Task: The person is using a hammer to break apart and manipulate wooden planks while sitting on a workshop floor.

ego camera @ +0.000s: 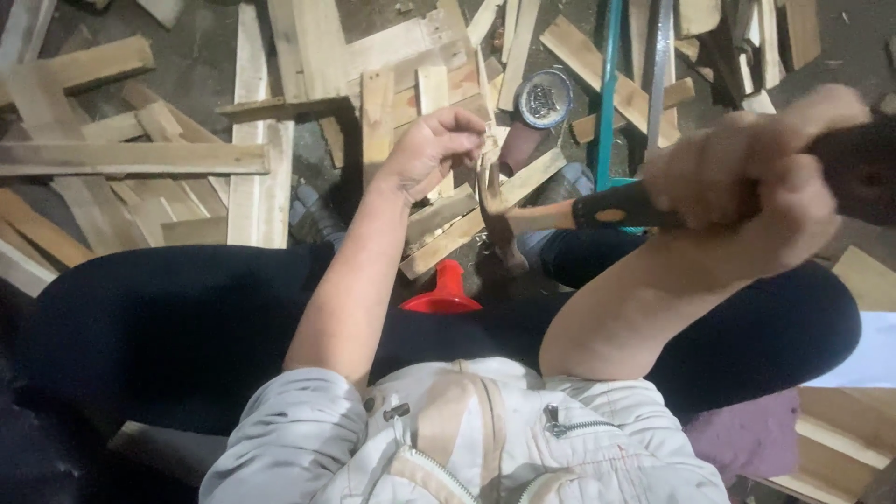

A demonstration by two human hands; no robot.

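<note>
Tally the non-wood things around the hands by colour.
Red: 1, a funnel-shaped piece on the lap.
Teal: 1, a metal bar.
Black and orange: 1, the hammer grip in the right hand.
Dark round: 1, a tin.
The left hand pinches something small.
Total: 4

The pale wooden slats (131, 159) lying on the floor look raw, rough and matt. The hammer (560, 217) has a light wooden shaft with a black, slightly shiny plastic or rubber grip. The small red cone-shaped thing (445, 289) is smooth glossy plastic. The round tin (543, 98) looks like dull metal. The teal frame bars (609, 93) are painted metal.
</note>
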